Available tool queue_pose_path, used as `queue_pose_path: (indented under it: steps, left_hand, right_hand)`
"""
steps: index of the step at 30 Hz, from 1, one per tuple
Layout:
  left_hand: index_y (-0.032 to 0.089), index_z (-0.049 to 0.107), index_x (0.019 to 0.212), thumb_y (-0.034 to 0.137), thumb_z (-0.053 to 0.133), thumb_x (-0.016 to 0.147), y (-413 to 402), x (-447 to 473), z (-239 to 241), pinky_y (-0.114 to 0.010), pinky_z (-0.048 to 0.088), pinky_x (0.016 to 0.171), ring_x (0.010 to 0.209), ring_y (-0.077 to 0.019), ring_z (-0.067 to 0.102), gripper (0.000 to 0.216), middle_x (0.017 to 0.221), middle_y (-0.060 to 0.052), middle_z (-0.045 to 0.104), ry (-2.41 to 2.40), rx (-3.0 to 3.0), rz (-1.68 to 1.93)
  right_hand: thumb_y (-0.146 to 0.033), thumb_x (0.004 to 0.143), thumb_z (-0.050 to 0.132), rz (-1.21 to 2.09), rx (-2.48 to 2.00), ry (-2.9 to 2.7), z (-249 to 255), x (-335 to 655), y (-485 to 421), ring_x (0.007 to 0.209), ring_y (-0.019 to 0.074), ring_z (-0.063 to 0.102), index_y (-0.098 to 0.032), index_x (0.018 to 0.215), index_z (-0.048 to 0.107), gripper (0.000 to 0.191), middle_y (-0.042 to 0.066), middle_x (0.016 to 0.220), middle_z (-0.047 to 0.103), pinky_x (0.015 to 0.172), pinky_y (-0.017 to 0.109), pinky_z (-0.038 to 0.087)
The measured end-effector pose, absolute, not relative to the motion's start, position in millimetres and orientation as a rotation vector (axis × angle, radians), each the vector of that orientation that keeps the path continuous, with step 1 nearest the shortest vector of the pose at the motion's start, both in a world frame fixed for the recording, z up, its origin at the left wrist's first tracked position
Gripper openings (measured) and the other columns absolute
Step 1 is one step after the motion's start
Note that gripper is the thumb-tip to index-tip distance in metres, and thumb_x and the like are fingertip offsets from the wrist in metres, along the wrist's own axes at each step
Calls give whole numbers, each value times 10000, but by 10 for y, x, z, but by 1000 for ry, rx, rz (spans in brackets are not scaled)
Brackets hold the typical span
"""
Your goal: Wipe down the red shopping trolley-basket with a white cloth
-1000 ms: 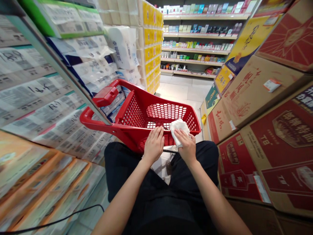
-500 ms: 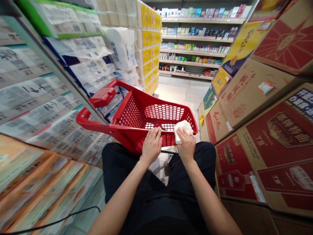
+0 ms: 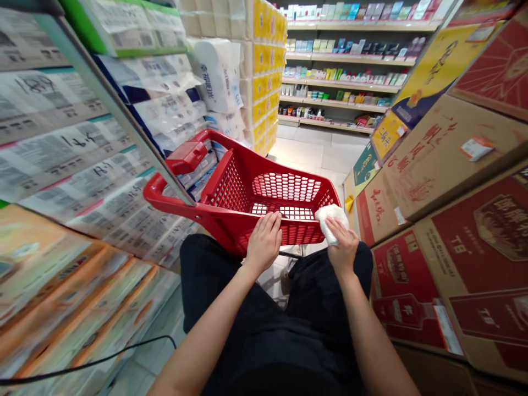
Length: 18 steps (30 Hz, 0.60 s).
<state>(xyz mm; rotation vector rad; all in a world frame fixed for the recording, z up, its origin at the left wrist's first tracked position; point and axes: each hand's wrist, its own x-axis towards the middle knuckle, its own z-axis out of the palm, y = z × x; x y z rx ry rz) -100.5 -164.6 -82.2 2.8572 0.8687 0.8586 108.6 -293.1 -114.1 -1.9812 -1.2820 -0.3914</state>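
A red plastic shopping basket (image 3: 231, 184) with a long handle stands on the aisle floor in front of my knees. My left hand (image 3: 264, 242) grips the middle of its near rim, fingers curled over the edge. My right hand (image 3: 342, 246) presses a white cloth (image 3: 330, 219) against the basket's near right corner, fingers closed over the cloth. The inside of the basket holds nothing that I can see.
Shelves of wrapped tissue packs (image 3: 82, 148) crowd the left side. Stacked red and brown cartons (image 3: 449, 187) line the right. A tiled aisle (image 3: 313, 151) runs ahead to shelves of small goods (image 3: 346, 60). A black cable (image 3: 82, 368) lies at lower left.
My right hand has slid the white cloth rightward along the near rim to the basket's right corner. My left hand has kept its hold on the rim.
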Motion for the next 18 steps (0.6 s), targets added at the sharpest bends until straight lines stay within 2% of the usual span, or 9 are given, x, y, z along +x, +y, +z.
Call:
queue_pose_path:
  steps: [6, 13, 18]
  left_hand:
    - [94, 406, 1433, 249, 327, 996, -1647, -1002, -822, -406, 271, 1198, 1399, -219, 374, 471, 1479, -90, 465, 878, 2841, 868]
    - [96, 412, 1429, 223, 325, 986, -1628, -1038, -812, -419, 293, 1186, 1392, -226, 385, 469, 1472, -100, 472, 861, 2858, 862]
    - [109, 420, 1425, 231, 329, 988, -1624, -1050, -801, -406, 292, 1187, 1392, -212, 387, 463, 1470, -91, 477, 841, 2864, 865]
  right_hand:
    - [-61, 723, 414, -422, -2110, -1066, -1126, 1061, -2912, 1270, 225, 549, -259, 1239, 618, 590, 43, 1316, 630, 1003, 439, 282]
    - [-39, 749, 453, -326, -1998, -1427, -845, 100, -2354, 1295, 197, 520, -255, 1279, 584, 587, 39, 1347, 607, 1032, 420, 252]
    - [-25, 753, 440, -309, -1914, -1546, -844, 220, -2447, 1289, 176, 527, -277, 1286, 578, 606, 17, 1333, 618, 1064, 409, 225]
